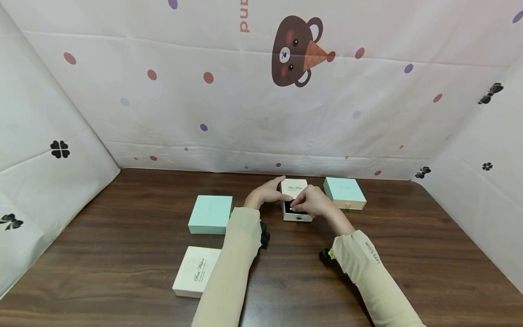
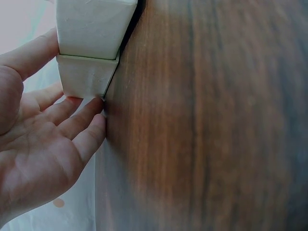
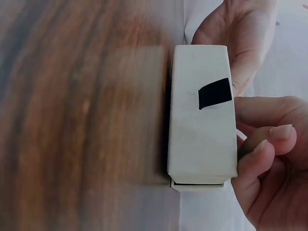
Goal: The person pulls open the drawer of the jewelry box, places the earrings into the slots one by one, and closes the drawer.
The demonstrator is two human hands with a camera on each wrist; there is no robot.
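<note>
A small white drawer box point(image 1: 294, 186) with dark printing on its lid stands near the back wall. Its drawer point(image 1: 297, 218) is pulled out toward me and shows a black lining. My left hand point(image 1: 267, 192) holds the box, with its thumb by the lid; in the left wrist view its fingers point(image 2: 89, 118) reach the box's far end. Over the open drawer, the thumb and index finger of my right hand point(image 1: 313, 202) pinch a small white thing point(image 1: 291, 209), too small to identify. A black tab point(image 3: 215, 94) marks the drawer front in the right wrist view.
A pale blue box point(image 1: 345, 190) stands right of my right hand. Left of my left forearm lie another pale blue box point(image 1: 210, 213) and, nearer me, a white printed box point(image 1: 197, 271) partly covered by the sleeve. A printed cloth point(image 1: 245, 104) closes off the table's back.
</note>
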